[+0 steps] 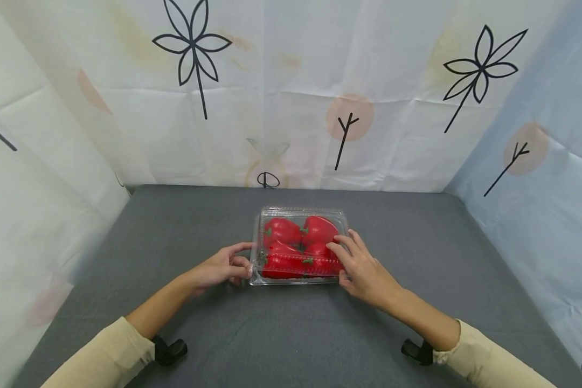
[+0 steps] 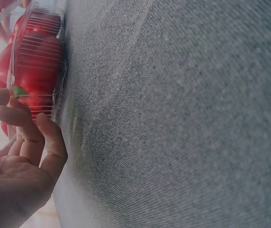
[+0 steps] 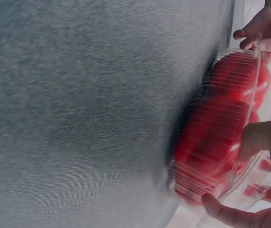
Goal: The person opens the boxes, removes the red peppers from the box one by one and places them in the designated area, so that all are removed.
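Observation:
A clear plastic clamshell container (image 1: 291, 281) rests on the grey cloth, with several red bell peppers (image 1: 282, 231) with green stems inside it. At the container's left side, my left hand (image 1: 224, 265) pinches the rim between thumb and forefinger, as the left wrist view shows; its other fingers are bent near the side wall. Over the right side reaches my right hand (image 1: 367, 271), fingers bent across the transparent lid (image 1: 298, 211) and thumb at the rim by the front right corner. Whether the lid is fully closed I cannot tell.
Grey cloth (image 1: 213, 328) covers the table. White sheets (image 1: 291, 70) printed with flowers and trees stand at the back and both sides. Black bands with a protruding part (image 1: 171, 351) sit at both wrists, next to beige sleeves (image 1: 102, 355).

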Available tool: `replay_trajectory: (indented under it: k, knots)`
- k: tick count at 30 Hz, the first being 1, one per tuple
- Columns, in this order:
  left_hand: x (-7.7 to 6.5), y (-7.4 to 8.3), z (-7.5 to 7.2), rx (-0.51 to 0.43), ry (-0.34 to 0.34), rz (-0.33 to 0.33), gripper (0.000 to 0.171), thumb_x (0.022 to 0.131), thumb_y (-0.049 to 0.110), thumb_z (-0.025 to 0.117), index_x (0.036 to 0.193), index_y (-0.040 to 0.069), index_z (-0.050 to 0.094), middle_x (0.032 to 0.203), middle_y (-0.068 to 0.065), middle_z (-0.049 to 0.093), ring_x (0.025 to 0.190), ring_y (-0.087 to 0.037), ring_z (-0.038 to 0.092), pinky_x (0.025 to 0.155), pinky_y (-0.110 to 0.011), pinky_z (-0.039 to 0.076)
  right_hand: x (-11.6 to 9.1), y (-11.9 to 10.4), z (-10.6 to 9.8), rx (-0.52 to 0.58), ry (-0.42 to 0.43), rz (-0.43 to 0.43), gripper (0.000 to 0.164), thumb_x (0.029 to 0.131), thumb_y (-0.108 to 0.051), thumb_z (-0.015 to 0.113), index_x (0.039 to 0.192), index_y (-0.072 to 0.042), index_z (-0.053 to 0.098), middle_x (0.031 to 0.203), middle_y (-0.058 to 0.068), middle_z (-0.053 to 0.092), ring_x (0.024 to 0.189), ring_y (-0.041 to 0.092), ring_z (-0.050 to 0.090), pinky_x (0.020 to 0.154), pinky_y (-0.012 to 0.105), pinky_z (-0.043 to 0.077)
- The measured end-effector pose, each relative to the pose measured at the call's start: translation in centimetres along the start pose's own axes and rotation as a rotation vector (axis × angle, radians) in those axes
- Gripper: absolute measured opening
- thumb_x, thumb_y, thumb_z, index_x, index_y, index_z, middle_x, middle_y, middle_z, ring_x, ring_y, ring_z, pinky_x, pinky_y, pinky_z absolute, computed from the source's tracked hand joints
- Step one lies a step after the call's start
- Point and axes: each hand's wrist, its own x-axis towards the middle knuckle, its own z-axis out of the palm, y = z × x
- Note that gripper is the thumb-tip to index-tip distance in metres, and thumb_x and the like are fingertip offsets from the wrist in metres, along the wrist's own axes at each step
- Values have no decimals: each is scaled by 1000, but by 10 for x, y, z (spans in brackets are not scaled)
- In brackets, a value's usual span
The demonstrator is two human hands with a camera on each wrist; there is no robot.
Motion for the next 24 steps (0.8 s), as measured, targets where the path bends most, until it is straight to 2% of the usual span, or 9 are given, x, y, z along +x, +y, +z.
replay_trajectory:
  k: [9,18,24]
  knots:
    - [1,-3,-1,-7,9,-21,69,93,12,64,152,4,29,93,-4,69,86,-21,60,76,-33,50,1,-2,0,3,-42,6,63,73,7,71,131,-4,52,134,21,48,132,54,37,51,19,43]
    - [0,0,-1,-7,-9,-1,72,93,11,64,153,2,25,94,-5,69,85,-20,60,75,-33,50,1,-4,-1,-15,-62,20,65,72,8,74,132,-4,53,135,21,48,132,52,36,51,18,44]
    - [0,0,-1,-3,-10,-3,72,93,11,65,153,2,26,94,-5,69,85,-20,60,75,-33,50,1,-6,1,-13,-50,39,68,69,10,76,132,-5,54,135,20,48,133,51,35,54,25,51]
